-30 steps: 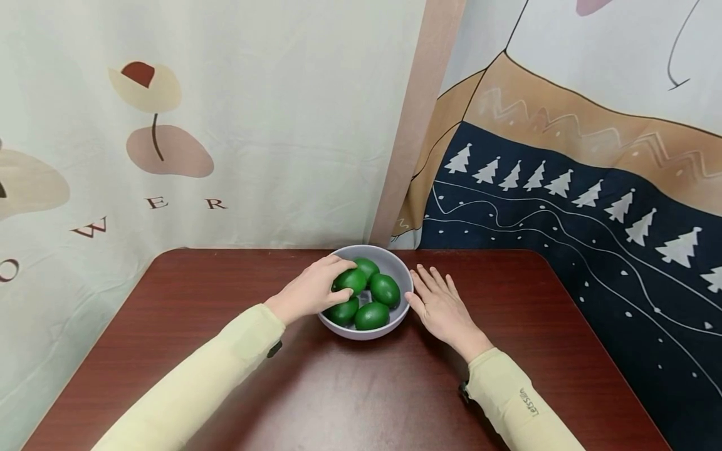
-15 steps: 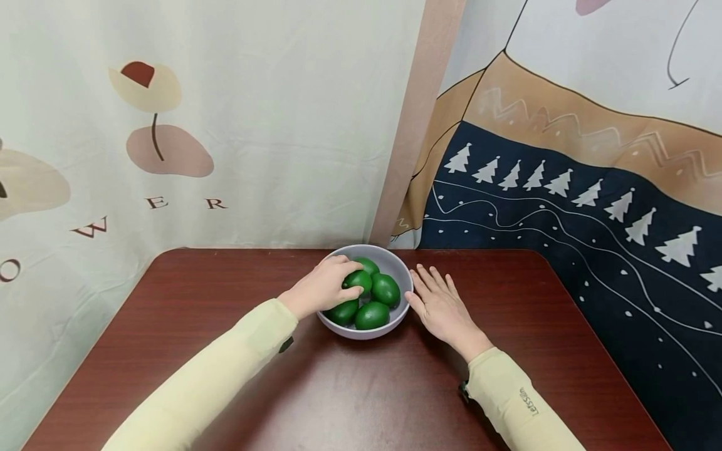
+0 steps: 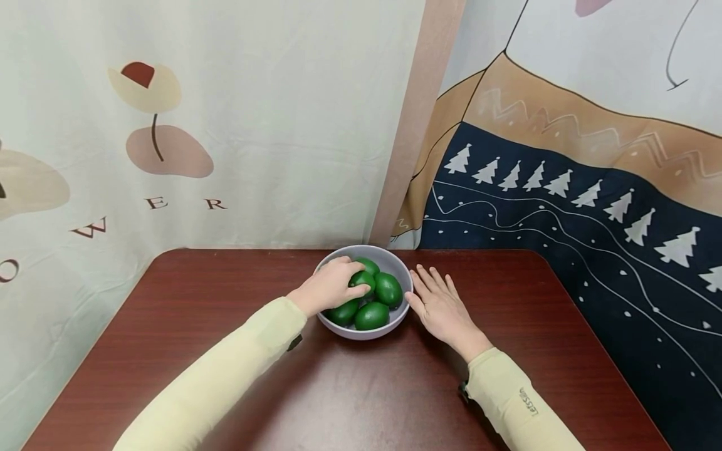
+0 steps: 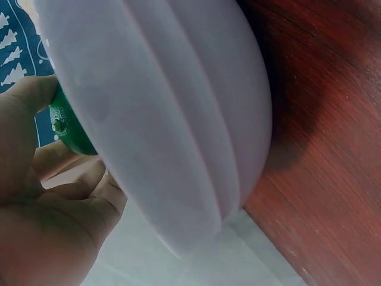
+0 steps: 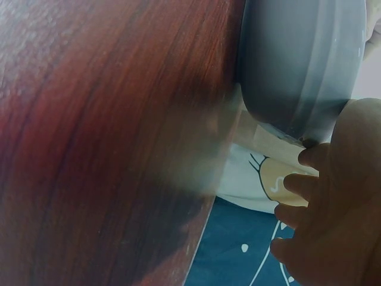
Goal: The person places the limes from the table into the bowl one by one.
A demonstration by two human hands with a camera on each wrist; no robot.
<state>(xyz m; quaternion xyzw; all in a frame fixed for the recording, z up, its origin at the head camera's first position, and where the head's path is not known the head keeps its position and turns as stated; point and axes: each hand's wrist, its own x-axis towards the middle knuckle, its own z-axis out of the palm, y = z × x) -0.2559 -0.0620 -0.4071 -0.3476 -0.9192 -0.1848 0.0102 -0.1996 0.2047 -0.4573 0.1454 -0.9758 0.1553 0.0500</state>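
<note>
A grey-lilac bowl [image 3: 365,334] at the back of the table contains several green limes [image 3: 372,316]. Reaching over its left rim, my left hand [image 3: 329,285] holds one lime [image 3: 363,283] between thumb and fingers, in among the others. In the left wrist view, this lime [image 4: 72,128] with its stem nub shows past the bowl's wall [image 4: 172,119]. My right hand [image 3: 442,310] has its fingers spread along the bowl's right side, thumb at the rim. From the right wrist view, the right fingertips [image 5: 312,156] lie right at the bowl's outer wall [image 5: 297,65].
The dark red wooden table [image 3: 361,388] has its back edge just behind the bowl. Beyond it hang a pale printed curtain [image 3: 271,125] and a dark blue cloth with white trees [image 3: 564,250].
My left hand has moved a little right, deeper over the bowl, with the lime shifting the same way. The right hand and the bowl stay put.
</note>
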